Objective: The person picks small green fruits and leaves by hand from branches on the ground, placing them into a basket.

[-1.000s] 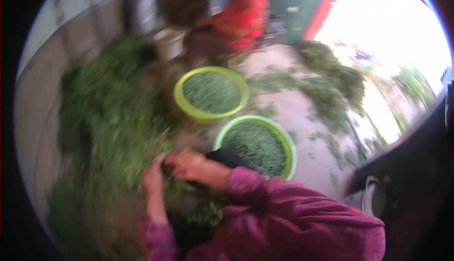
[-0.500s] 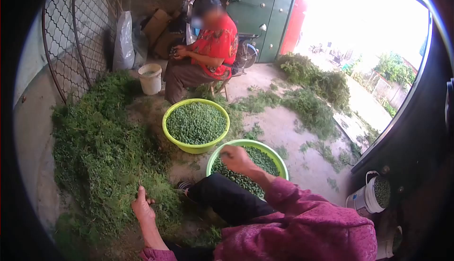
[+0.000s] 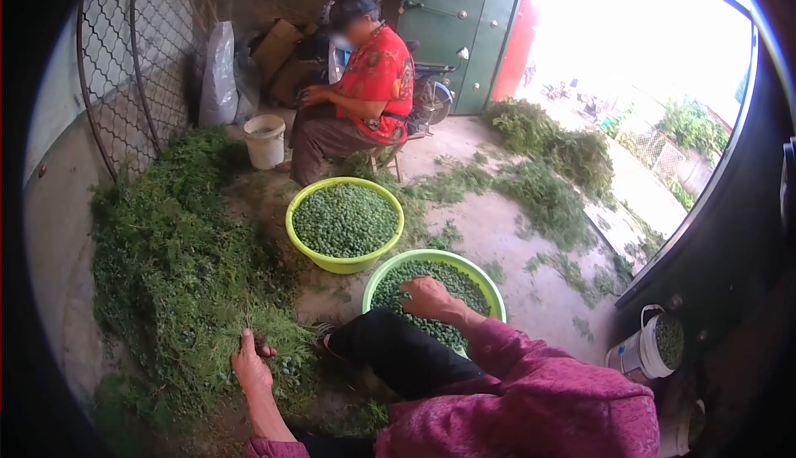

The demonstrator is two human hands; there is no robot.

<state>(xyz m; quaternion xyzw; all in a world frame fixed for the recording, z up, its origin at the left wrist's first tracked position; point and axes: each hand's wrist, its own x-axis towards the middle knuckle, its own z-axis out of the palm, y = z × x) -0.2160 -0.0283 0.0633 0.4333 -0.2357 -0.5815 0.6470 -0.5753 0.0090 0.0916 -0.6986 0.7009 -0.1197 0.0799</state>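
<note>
My left hand (image 3: 254,364) is closed round a thin stem of a feathery green branch (image 3: 278,338), at the edge of a large heap of cut greenery (image 3: 174,276). My right hand (image 3: 431,299) is above a light green basin (image 3: 491,285) filled with small round green fruits (image 3: 448,280). Its fingers are curled downward, and whatever they hold is hidden. Just beyond stands a yellow-green basin (image 3: 292,234), heaped with the same kind of fruits (image 3: 344,219).
A person in a red shirt (image 3: 383,68) sits on a stool behind the basins, beside a white bucket (image 3: 265,150). More cut branches (image 3: 547,184) lie on the concrete floor near the doorway. At right, a white bucket (image 3: 630,354) holds green fruits.
My right hand has moved slightly right and down, lower over the light green basin. My left hand keeps its grip on the stem. The seated person's hands have lowered a little.
</note>
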